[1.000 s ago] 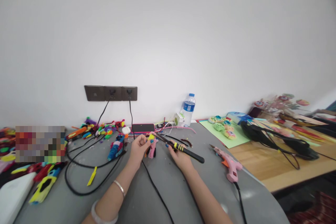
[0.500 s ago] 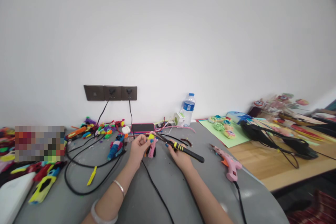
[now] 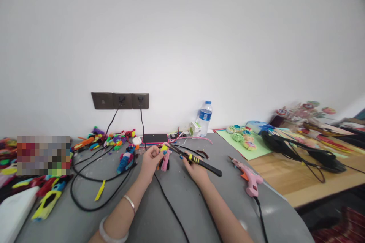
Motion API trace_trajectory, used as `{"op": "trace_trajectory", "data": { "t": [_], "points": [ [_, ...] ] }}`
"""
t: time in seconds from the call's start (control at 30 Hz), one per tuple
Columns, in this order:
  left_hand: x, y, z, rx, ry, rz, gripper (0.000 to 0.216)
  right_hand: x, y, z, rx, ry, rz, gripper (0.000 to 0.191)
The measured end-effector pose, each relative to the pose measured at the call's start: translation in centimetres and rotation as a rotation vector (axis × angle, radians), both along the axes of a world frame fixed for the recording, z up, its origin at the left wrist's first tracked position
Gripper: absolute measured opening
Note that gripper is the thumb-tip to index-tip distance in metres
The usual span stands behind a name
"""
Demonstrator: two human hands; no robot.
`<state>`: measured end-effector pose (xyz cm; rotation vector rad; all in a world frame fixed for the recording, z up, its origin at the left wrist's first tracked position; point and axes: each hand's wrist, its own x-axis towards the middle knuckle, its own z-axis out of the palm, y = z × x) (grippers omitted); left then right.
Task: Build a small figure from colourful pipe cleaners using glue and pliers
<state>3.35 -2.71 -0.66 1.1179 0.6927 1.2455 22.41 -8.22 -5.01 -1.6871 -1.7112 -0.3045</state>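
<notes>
Between the fingertips of my left hand (image 3: 151, 161), closed in a pinch, is a small pink fuzzy pipe-cleaner figure (image 3: 165, 162) with a yellow piece (image 3: 164, 148) at its top. Dark and orange bits show beside it, partly behind the fingers. My right hand (image 3: 196, 169) is wrapped round pliers (image 3: 207, 165) with black handles banded in yellow. Their long dark jaws point left, up to the top of the pink figure; whether they touch it I cannot tell. Beyond the hands lies a pink-edged phone (image 3: 155, 138).
A pink glue gun (image 3: 252, 182) lies at the right, its cord trailing forward. Black cable loops (image 3: 82, 208) and a blue pipe-cleaner figure (image 3: 124, 162) lie at the left. A water bottle (image 3: 204, 119) stands by the wall. Crocheted pieces rest on green paper (image 3: 252, 153).
</notes>
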Motion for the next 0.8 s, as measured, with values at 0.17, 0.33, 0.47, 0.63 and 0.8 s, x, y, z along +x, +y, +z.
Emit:
{"op": "trace_trajectory", "data": {
  "t": [0.17,0.33,0.47,0.63,0.8],
  "points": [
    [-0.04,0.06,-0.10,0.001,0.005,0.002,0.042,0.03,0.05,-0.03,0.017,0.001,0.010,0.041],
    [-0.01,0.16,-0.28,-0.003,0.011,0.007,0.042,0.09,0.07,-0.07,-0.002,0.001,0.015,0.042],
    [-0.03,0.26,-0.38,0.000,-0.002,0.003,0.042,0.04,0.07,-0.12,0.007,0.001,0.008,0.046],
    [-0.05,0.25,-0.37,0.004,0.014,0.009,0.042,0.02,0.03,-0.15,0.011,0.004,-0.003,0.047],
    [-0.02,0.30,-0.48,0.006,0.008,0.011,0.042,-0.01,0.03,-0.13,0.029,-0.006,-0.001,0.046]
  ]
}}
